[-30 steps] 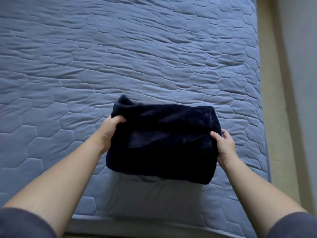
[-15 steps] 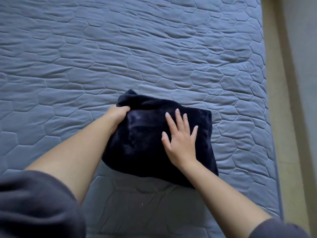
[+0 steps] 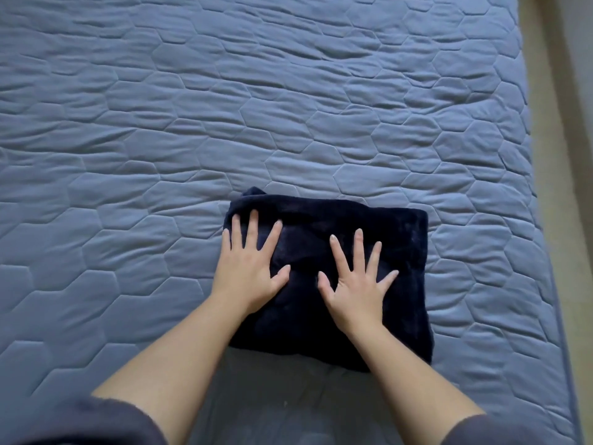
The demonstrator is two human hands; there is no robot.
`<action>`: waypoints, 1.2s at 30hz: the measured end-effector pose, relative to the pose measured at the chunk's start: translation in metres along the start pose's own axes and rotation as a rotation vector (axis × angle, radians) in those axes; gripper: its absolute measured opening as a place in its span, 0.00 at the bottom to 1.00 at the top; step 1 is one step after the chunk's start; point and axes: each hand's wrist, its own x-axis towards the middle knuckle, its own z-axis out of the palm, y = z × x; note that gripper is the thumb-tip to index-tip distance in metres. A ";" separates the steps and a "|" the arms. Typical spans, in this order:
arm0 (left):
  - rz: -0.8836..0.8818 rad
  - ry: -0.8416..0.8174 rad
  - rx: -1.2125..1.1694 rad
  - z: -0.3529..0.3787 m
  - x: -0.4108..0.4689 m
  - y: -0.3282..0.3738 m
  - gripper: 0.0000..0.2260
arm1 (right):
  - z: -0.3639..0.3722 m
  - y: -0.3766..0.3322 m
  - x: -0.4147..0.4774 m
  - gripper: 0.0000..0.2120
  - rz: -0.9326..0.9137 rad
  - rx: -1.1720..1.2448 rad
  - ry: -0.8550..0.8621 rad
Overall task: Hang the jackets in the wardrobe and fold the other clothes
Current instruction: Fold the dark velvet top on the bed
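Observation:
A dark navy fleece garment [image 3: 404, 274], folded into a thick rectangle, lies on the bed near its front right part. My left hand [image 3: 248, 268] presses flat on the garment's left side, fingers spread and straight. My right hand [image 3: 356, 281] lies flat on its middle, fingers spread as well. A small corner of fabric sticks out at the garment's far left. No jacket or wardrobe is in view.
The blue-grey quilted bedspread [image 3: 192, 123] with a hexagon pattern fills most of the view. The bed's right edge runs down beside a beige floor strip [image 3: 552, 155] and a pale wall. The bed's front edge is near my arms.
My left hand let go of the garment's left corner and now lies flat on it. My right hand stays flat on top. The garment has settled flat on the bed.

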 end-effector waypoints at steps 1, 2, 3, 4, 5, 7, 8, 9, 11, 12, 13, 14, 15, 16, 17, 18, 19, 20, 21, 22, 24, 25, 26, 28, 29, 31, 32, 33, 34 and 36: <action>0.005 0.014 -0.005 0.011 0.005 -0.001 0.36 | 0.008 -0.001 0.002 0.33 0.010 -0.003 0.025; 0.001 0.033 -0.019 0.021 0.011 -0.003 0.36 | 0.016 -0.002 0.006 0.34 0.011 0.001 0.057; -0.004 0.058 -0.037 0.029 0.018 -0.004 0.36 | 0.023 -0.003 0.011 0.34 0.012 0.012 0.098; -0.008 0.090 -0.062 0.035 0.025 -0.005 0.37 | 0.028 -0.002 0.014 0.34 0.009 0.024 0.146; -0.008 0.115 -0.078 0.039 0.030 -0.007 0.37 | 0.031 -0.002 0.017 0.34 0.004 0.029 0.188; -0.021 0.129 -0.072 0.038 0.033 -0.006 0.36 | 0.030 -0.004 0.016 0.34 -0.003 0.022 0.206; -0.043 0.122 -0.070 0.035 0.033 -0.004 0.35 | 0.027 -0.004 0.015 0.33 -0.003 0.023 0.201; -0.074 0.111 -0.070 0.032 0.034 -0.002 0.34 | 0.023 -0.003 0.015 0.33 -0.001 0.034 0.191; -0.121 0.104 -0.052 0.022 0.037 0.003 0.32 | 0.016 0.000 0.017 0.32 0.006 0.057 0.168; -0.130 0.113 -0.036 0.018 0.039 0.006 0.32 | 0.014 0.001 0.019 0.31 0.009 0.060 0.168; -0.124 0.130 -0.019 0.015 0.038 0.009 0.32 | 0.014 0.003 0.021 0.30 0.009 0.058 0.171; -0.095 0.167 -0.014 0.014 0.034 0.013 0.32 | 0.015 0.005 0.020 0.29 0.007 0.055 0.170; -0.043 0.224 -0.019 0.015 0.028 0.015 0.32 | 0.017 0.006 0.019 0.29 0.001 0.056 0.164; 0.028 0.280 -0.021 0.018 0.022 0.017 0.33 | 0.018 0.007 0.018 0.30 -0.006 0.055 0.162; 0.101 0.320 -0.018 0.019 0.017 0.018 0.34 | 0.018 0.007 0.017 0.31 -0.013 0.050 0.161; 0.153 0.320 -0.011 0.021 0.014 0.018 0.35 | 0.018 0.007 0.017 0.32 -0.020 0.039 0.153; 0.170 0.290 -0.008 0.022 0.014 0.018 0.36 | 0.017 0.007 0.016 0.33 -0.025 0.028 0.145; 0.153 0.245 -0.004 0.023 0.017 0.019 0.37 | 0.015 0.006 0.016 0.34 -0.030 0.019 0.146; 0.119 0.195 0.011 0.025 0.020 0.020 0.37 | 0.013 0.006 0.017 0.34 -0.045 0.010 0.160; 0.083 0.158 0.034 0.027 0.023 0.023 0.38 | 0.011 0.005 0.018 0.34 -0.077 -0.005 0.177; 0.042 0.135 0.069 0.031 0.028 0.026 0.39 | 0.006 0.003 0.026 0.34 -0.168 -0.051 0.206; 0.040 0.138 0.060 0.032 0.029 0.027 0.39 | 0.005 0.003 0.032 0.34 -0.197 -0.065 0.204; 0.042 0.143 0.025 0.033 0.029 0.025 0.38 | 0.004 0.004 0.037 0.34 -0.209 -0.060 0.191; 0.026 0.164 -0.097 0.034 0.027 0.017 0.36 | 0.007 0.010 0.044 0.31 -0.193 -0.017 0.175; 0.000 0.183 -0.156 0.035 0.027 0.015 0.35 | 0.009 0.017 0.046 0.31 -0.176 -0.001 0.181; -0.085 0.212 -0.206 0.035 0.025 0.014 0.32 | 0.010 0.038 0.044 0.30 -0.121 0.015 0.177; -0.145 0.216 -0.211 0.037 0.023 0.013 0.31 | 0.011 0.050 0.043 0.30 -0.073 0.018 0.167; -0.216 0.210 -0.229 0.037 0.021 0.013 0.31 | 0.011 0.063 0.040 0.31 -0.011 0.013 0.150; -0.286 0.194 -0.267 0.036 0.018 0.013 0.32 | 0.012 0.075 0.036 0.31 0.057 0.004 0.126; -0.382 0.161 -0.357 0.034 0.014 0.011 0.33 | 0.014 0.094 0.027 0.34 0.157 0.008 0.067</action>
